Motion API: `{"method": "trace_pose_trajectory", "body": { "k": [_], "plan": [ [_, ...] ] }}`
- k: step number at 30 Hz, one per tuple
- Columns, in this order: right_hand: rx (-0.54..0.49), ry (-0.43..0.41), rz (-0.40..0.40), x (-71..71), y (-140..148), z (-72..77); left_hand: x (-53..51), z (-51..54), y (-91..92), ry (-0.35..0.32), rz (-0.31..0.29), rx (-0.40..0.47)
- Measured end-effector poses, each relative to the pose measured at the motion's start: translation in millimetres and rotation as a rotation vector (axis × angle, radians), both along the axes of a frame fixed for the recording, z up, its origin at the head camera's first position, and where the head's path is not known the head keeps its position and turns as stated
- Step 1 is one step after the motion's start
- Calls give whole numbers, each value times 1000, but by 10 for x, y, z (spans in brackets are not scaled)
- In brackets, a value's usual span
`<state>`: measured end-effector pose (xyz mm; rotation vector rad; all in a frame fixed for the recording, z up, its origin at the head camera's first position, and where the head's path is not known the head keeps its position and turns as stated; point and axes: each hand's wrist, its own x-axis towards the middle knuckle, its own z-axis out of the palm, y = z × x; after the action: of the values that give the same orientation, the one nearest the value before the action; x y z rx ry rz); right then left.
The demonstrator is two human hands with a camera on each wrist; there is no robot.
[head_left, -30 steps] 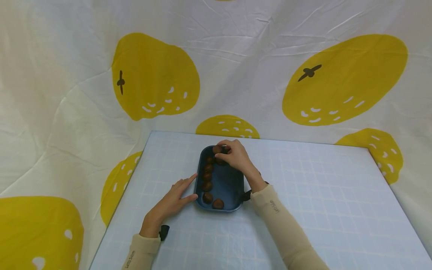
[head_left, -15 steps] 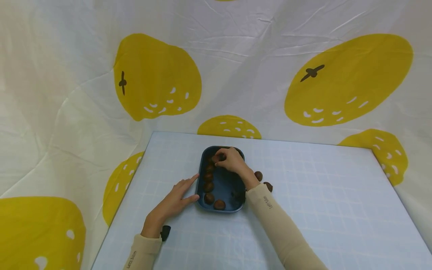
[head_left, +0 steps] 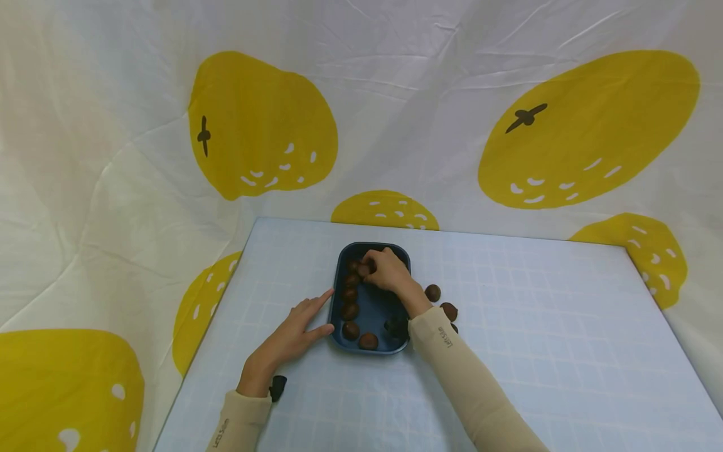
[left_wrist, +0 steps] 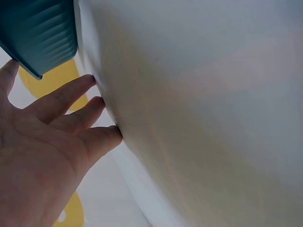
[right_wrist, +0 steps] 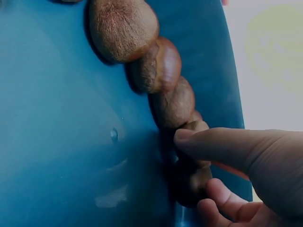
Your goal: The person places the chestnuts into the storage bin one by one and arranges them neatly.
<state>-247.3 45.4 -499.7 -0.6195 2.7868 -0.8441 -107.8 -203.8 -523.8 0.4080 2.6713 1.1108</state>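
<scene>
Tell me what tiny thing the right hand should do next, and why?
I think the right hand should gently let go of the pinched chestnut. That chestnut is inside the blue tray, right by the far end of the chestnut row, and the left hand touches the tray's side. Letting go would free the right hand for the loose chestnuts on the table.

Brown chestnuts (head_left: 368, 341), blue tray (head_left: 374, 306), pale checked tabletop (head_left: 542, 314)
</scene>
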Motion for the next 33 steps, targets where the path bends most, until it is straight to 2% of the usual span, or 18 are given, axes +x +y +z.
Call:
{"method": "trace_pose_trajectory", "body": {
  "k": [8,13,17,23,26,33],
  "plan": [
    [19,-9,-14,16,13,-1,-2,1,10,2,0,1],
    [17,-4,-23,31,13,73,-4,1,11,-5,1,3],
    [-34,26,-16,53,39,230,-2,5,7,-19,7,3],
    [-199,46,9,160,155,590,6,24,-2,-20,13,7],
    [-251,68,21,219,234,730,6,25,-2,-15,8,11],
    [-359,105,29,388,467,912,10,19,5,-13,5,6]
  ]
}}
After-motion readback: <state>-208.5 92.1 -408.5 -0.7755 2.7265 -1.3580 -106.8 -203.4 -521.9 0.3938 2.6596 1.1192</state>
